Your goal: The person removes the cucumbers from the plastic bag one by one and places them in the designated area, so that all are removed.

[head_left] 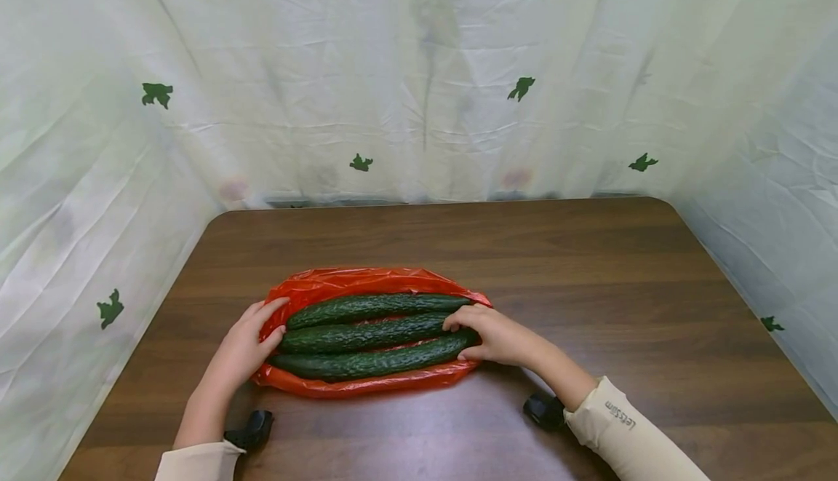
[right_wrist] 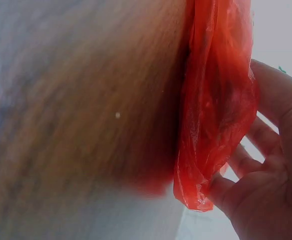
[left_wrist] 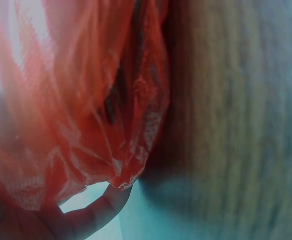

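Three long dark green cucumbers, the back one (head_left: pixel 373 308), the middle one (head_left: pixel 373 335) and the front one (head_left: pixel 373 364), lie side by side in an open red plastic bag (head_left: pixel 373 388). The left hand (head_left: pixel 245 343) grips the bag's left edge, its thumb near the cucumbers' ends. At the right end, the right hand (head_left: pixel 494 333) has curled fingers over the bag's edge and the cucumber tips. Crinkled red bag (left_wrist: pixel 80 110) fills much of the left wrist view, above the left hand (left_wrist: pixel 88 217). In the right wrist view, the bag (right_wrist: pixel 216 110) lies against the right hand (right_wrist: pixel 266 195).
The brown wooden table (head_left: pixel 589 263) extends around the bag. A pale curtain (head_left: pixel 432 117) with green leaf-like prints stands behind it and on both sides. Black devices are at the left wrist (head_left: pixel 252 431) and the right wrist (head_left: pixel 544 411).
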Available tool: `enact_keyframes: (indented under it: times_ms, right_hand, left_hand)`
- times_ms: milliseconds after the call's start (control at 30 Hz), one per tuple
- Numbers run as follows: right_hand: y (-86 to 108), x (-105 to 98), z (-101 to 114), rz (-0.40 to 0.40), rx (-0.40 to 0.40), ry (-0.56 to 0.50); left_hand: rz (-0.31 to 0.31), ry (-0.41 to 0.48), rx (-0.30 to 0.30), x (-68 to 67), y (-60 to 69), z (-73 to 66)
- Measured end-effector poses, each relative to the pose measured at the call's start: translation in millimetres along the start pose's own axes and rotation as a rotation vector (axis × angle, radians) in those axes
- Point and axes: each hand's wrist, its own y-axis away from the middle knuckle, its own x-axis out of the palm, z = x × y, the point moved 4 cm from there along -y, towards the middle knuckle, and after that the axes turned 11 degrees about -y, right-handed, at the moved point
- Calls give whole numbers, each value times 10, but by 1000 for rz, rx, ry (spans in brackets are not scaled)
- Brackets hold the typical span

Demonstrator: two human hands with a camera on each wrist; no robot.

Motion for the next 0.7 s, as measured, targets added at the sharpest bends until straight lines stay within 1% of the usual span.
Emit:
enact_keyframes:
  times_ms: [133,233,333,533,633,700]
  right_hand:
    - [4,11,4,10,-16,5]
    - [15,15,4,16,3,-43]
    - [28,11,-4,15,34,-146]
    - [28,-16,-26,-10,56,-355]
    - [29,-33,-28,-36,84,-469]
    - [31,-49,-16,-68,107,-545]
  left_hand:
    - [-3,2,2,4,1,8]
    - [0,9,2,8,3,10]
    - [2,13,4,14,4,11]
    - [-10,16,11,12,7,9]
    - [-22,14,19,4,4,11]
    - [-30,10,27,-1,2,13]
